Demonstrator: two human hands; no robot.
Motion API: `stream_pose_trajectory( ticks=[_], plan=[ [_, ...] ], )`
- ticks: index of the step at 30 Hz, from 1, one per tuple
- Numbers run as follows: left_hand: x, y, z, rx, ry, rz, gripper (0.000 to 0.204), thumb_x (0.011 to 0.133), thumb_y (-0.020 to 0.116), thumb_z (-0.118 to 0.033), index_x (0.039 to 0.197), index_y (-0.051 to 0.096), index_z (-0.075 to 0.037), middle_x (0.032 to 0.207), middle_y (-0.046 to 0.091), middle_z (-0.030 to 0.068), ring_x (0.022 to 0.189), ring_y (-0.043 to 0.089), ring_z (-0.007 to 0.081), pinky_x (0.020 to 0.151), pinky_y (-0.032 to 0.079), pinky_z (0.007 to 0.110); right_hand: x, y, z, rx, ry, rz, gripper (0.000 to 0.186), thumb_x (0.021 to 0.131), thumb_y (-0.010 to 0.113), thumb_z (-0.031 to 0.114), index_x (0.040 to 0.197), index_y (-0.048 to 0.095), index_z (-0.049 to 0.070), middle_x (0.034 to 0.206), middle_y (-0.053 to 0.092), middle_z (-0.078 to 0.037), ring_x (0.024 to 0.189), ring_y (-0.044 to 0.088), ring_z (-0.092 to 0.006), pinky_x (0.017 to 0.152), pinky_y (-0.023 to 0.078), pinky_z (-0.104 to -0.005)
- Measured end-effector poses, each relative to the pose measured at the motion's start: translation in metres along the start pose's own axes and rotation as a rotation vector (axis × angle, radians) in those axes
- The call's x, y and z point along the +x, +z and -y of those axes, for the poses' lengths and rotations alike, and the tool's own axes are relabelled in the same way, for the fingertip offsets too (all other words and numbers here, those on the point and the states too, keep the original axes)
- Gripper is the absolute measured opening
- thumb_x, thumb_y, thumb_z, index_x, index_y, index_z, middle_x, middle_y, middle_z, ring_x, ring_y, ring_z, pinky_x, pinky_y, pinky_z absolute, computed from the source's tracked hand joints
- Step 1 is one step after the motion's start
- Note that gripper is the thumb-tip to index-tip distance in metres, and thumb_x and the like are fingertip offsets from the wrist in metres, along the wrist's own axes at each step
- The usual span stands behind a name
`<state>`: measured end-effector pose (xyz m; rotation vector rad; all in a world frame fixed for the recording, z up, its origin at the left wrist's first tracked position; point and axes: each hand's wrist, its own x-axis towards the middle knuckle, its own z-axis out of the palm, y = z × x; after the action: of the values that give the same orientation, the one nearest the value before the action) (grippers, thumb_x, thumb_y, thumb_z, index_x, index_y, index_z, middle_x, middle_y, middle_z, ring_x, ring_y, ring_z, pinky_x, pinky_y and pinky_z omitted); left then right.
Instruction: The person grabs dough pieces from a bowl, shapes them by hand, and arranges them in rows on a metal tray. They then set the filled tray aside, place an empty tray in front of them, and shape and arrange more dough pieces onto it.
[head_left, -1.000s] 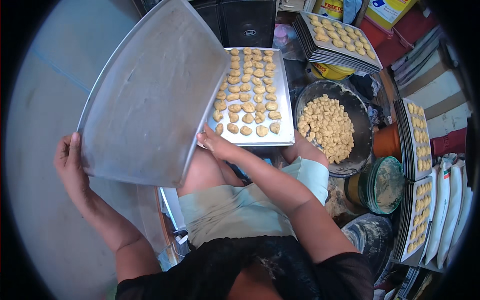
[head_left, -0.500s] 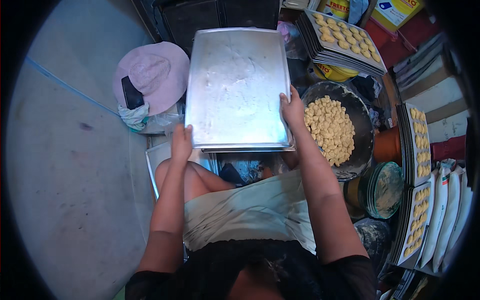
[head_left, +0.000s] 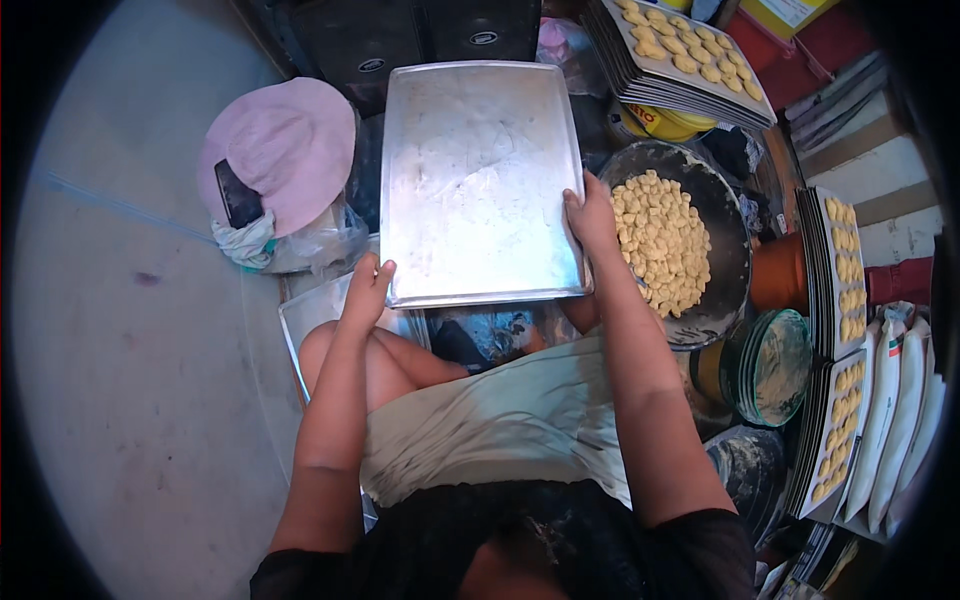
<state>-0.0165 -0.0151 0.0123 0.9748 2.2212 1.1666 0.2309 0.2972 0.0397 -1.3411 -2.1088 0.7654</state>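
Note:
An empty silver baking tray [head_left: 478, 180] lies flat in front of me, hiding the tray of dough pieces seen earlier. My left hand [head_left: 372, 282] grips its lower left corner, and my right hand [head_left: 588, 210] grips its right edge, thumb on top. To the right is a large dark basin [head_left: 735, 255] holding many small dough pieces [head_left: 660, 235]. Below the silver tray are my bent legs [head_left: 330, 355], beside another metal tray [head_left: 295, 310].
A pink hat [head_left: 290, 140] with a dark phone [head_left: 235, 190] on it lies at left. Stacked trays of dough [head_left: 680, 60] stand at back right, more [head_left: 835, 260] at far right beside white sacks [head_left: 890, 410]. Round containers [head_left: 770, 360] sit below the basin. Black cases [head_left: 370, 40] stand behind.
The silver tray has swung from a raised, tilted position at left down flat over the dough tray, with both hands moving along. The pink hat and phone have come into view.

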Motion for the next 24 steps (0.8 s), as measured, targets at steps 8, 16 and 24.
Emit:
stream_pose_trajectory(
  ticks=[8, 16, 24],
  plan=[
    [-0.012, -0.011, 0.009, 0.106, 0.007, -0.037, 0.03, 0.098, 0.056, -0.027, 0.092, 0.049, 0.002, 0.09, 0.05, 0.0173, 0.084, 0.05, 0.0284, 0.081, 0.043, 0.04, 0.022, -0.012, 0.2, -0.178, -0.588, -0.502, 0.08, 0.093, 0.048, 0.054, 0.153, 0.027, 0.007, 0.161, 0.021, -0.015, 0.15, 0.015, -0.031, 0.119, 0.006, -0.0559],
    [0.014, -0.027, 0.01, 0.221, -0.077, 0.102, 0.026, 0.093, 0.063, -0.021, 0.101, 0.052, 0.001, 0.1, 0.052, 0.0171, 0.093, 0.051, 0.0291, 0.086, 0.043, 0.04, 0.043, 0.067, 0.085, 0.04, -0.467, 0.398, 0.085, 0.09, 0.051, 0.063, 0.154, 0.027, 0.013, 0.161, 0.017, -0.018, 0.15, 0.012, -0.0351, 0.119, 0.005, -0.0564],
    [0.098, 0.118, -0.248, 0.262, 0.705, 0.364, 0.037, 0.089, 0.069, -0.023, 0.116, 0.058, -0.001, 0.126, 0.054, 0.0196, 0.12, 0.052, 0.0352, 0.104, 0.039, 0.04, 0.056, -0.084, -0.275, -0.091, 0.338, 0.203, 0.109, 0.067, 0.082, 0.058, 0.151, 0.033, 0.009, 0.151, 0.023, -0.038, 0.146, 0.017, -0.0462, 0.116, 0.026, -0.0492]
  ],
)
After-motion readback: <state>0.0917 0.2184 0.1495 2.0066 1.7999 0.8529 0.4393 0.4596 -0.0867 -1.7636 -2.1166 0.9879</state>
